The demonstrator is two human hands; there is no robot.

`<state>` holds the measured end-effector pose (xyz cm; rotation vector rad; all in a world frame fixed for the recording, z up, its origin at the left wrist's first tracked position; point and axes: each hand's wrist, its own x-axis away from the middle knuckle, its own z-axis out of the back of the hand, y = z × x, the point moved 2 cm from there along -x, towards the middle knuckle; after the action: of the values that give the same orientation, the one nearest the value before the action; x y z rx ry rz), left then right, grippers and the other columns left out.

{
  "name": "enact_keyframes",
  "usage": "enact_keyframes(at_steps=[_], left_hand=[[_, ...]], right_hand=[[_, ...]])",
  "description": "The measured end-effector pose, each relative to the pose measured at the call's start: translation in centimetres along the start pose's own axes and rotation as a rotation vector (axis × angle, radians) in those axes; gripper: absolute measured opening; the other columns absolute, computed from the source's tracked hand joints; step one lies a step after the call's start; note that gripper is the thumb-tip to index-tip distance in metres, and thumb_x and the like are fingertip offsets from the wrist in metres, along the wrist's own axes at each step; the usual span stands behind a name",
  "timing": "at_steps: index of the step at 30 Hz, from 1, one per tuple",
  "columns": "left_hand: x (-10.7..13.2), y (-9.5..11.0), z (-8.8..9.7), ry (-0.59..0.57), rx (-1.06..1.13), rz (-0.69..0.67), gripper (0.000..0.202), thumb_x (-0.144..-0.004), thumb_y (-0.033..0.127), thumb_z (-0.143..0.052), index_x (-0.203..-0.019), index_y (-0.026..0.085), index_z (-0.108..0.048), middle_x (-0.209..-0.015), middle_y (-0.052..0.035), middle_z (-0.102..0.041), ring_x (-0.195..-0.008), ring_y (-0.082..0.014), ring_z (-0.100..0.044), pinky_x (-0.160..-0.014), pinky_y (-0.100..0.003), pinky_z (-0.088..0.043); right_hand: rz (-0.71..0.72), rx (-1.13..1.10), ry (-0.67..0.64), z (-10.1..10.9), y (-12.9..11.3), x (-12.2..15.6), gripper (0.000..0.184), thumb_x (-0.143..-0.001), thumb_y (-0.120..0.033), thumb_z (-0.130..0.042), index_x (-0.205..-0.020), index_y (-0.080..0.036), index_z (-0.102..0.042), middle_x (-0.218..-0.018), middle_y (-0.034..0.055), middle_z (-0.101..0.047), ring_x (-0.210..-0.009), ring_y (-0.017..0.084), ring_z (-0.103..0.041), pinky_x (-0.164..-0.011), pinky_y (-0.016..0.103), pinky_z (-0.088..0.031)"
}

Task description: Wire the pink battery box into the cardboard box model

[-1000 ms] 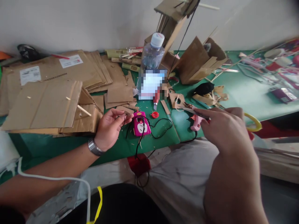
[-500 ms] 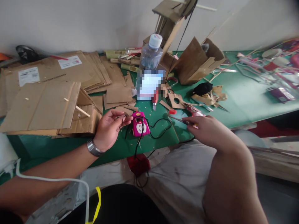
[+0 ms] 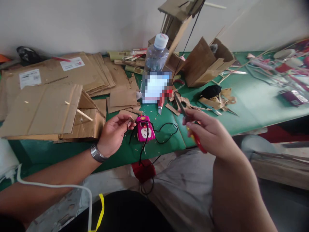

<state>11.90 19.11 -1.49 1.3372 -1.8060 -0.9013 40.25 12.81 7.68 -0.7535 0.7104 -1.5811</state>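
Observation:
My left hand (image 3: 116, 129), wearing a metal-banded watch, pinches a small brown piece with a thin black cord at the fingertips; its exact kind is too small to tell. Just right of those fingertips lies a pink power socket (image 3: 145, 132) with a lit red light and a black cord (image 3: 166, 141) plugged in. My right hand (image 3: 205, 130) is closed round scissors (image 3: 180, 104) with red and yellow handles. Their dark blades point up and away, over cardboard scraps (image 3: 172, 109). The two hands are apart, on either side of the socket.
A red utility knife (image 3: 160, 104) lies by a blurred-out screen (image 3: 155, 87) and a plastic bottle (image 3: 156, 58). Cardboard sheets (image 3: 96, 75) and a cardboard house (image 3: 43, 109) fill the left. A cardboard box (image 3: 200, 66) and clutter stand right on the green table (image 3: 256, 103).
My right hand has turned the scissors from pointing left to pointing up and away, bringing the red and yellow handles into view. My left hand has barely moved.

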Motion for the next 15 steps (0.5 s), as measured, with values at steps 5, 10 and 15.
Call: enact_keyframes(at_steps=[5,10,15], left_hand=[[0.2,0.1,0.0,0.02,-0.017,-0.005,0.033,-0.068,0.032,-0.099,-0.095,0.021,-0.084,-0.088,-0.0024,-0.081,-0.082,-0.0141,-0.079,-0.079,-0.024,-0.064],[0.3,0.3,0.0,0.06,-0.047,-0.055,0.031,-0.068,0.03,-0.1,-0.092,0.022,-0.083,-0.094,-0.0026,-0.081,-0.084,-0.0162,-0.079,-0.08,-0.028,-0.066],[0.4,0.3,0.0,0.061,-0.042,-0.059,0.03,-0.067,0.032,-0.1,-0.091,0.022,-0.083,-0.095,-0.0027,-0.081,-0.085,-0.0163,-0.079,-0.079,-0.027,-0.065]], right_hand=[[-0.177,-0.721,-0.595,-5.4,-2.9,2.3,0.036,-0.096,-0.031,-0.06,-0.129,-0.019,-0.068,-0.092,0.0034,-0.064,-0.075,0.017,-0.067,-0.069,0.03,-0.06],[-0.357,-0.848,-0.808,-8.7,-3.6,3.5,0.044,-0.099,-0.025,-0.055,-0.143,-0.021,-0.06,-0.091,0.0003,-0.061,-0.068,0.014,-0.068,-0.064,0.027,-0.058],[-0.408,-0.864,-0.799,-9.3,-3.4,3.3,0.045,-0.098,-0.023,-0.054,-0.142,-0.021,-0.058,-0.088,-0.0009,-0.06,-0.065,0.014,-0.068,-0.059,0.025,-0.057]])
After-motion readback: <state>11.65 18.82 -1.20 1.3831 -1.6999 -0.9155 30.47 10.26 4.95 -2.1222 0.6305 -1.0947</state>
